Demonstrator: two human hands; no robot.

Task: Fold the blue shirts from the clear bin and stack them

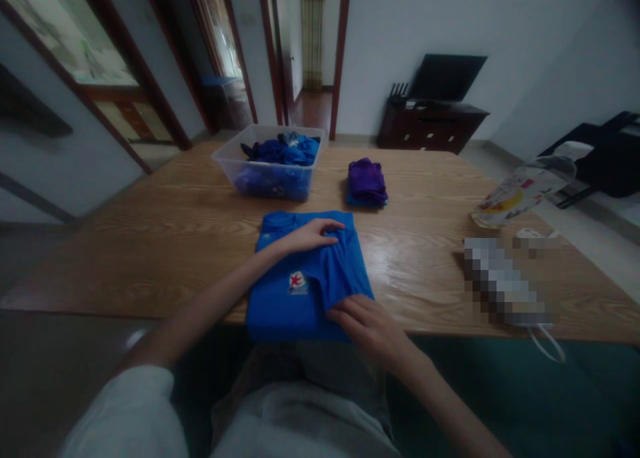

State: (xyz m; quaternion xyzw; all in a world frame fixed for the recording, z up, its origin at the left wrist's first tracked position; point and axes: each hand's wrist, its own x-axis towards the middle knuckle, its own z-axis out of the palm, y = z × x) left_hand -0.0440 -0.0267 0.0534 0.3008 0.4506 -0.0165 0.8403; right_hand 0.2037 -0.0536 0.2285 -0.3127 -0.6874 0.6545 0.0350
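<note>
A blue shirt (280, 311) with a small red-and-white emblem lies partly folded at the table's front edge. Its right side is lifted into a raised fold. My left hand (316, 234) reaches across the shirt's upper part, thumb and fingers apart, resting on the cloth near the top of that fold. Lower down, my right hand (361, 317) is closed on the fold's edge, fingers pinching the fabric close to the shirt's bottom right. The cloth between the two hands is bunched and slanting.
A clear plastic bin (267, 168) of crumpled blue clothes stands behind the shirt. Right of it sits a folded purple-and-blue stack (367, 181). Farther right are a transparent plastic jug (523, 191) and a blurred-out long object (503, 278) with a white loop on the wooden table (175, 245).
</note>
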